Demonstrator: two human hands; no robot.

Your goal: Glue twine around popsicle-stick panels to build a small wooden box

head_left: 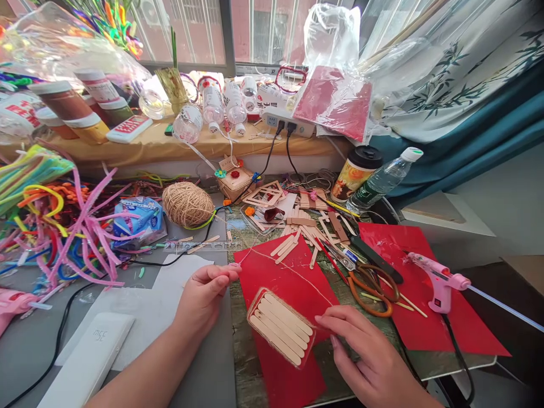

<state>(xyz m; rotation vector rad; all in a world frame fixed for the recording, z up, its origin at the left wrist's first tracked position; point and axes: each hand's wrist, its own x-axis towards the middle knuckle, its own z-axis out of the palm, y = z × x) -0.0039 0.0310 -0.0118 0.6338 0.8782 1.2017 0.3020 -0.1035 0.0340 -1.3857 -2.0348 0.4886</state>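
A: Item one, the hands?
B: Left hand [207,296]: thumb and forefinger pinched closed on twine [293,270]. Right hand [369,356]: fingers half open, fingertips at the panel's near-right corner; whether they grip it, cannot tell.
A: The panel [280,327]?
B: Pale sticks side by side, twine around the edge. Between the hands, over red card [297,377]. Clock centre from here.
A: Close by?
B: Scissors [370,292], brown handles, two o'clock. Loose sticks [304,224], twelve to one. Twine ball [188,204], between ten and eleven.
A: Anything lettered?
B: Power bank [87,362], white, nearly nine: lit characters, upside down, reading uncertain. Blue pack [138,220], ten: print too small. Water bottle [385,182], one to two: green label, brand illegible. Small bottles [223,105], eleven, on the sill: dark characters, unreadable.
A: Outermost right?
B: Glue gun [440,280], pink, between two and three, on a second red card [463,331].
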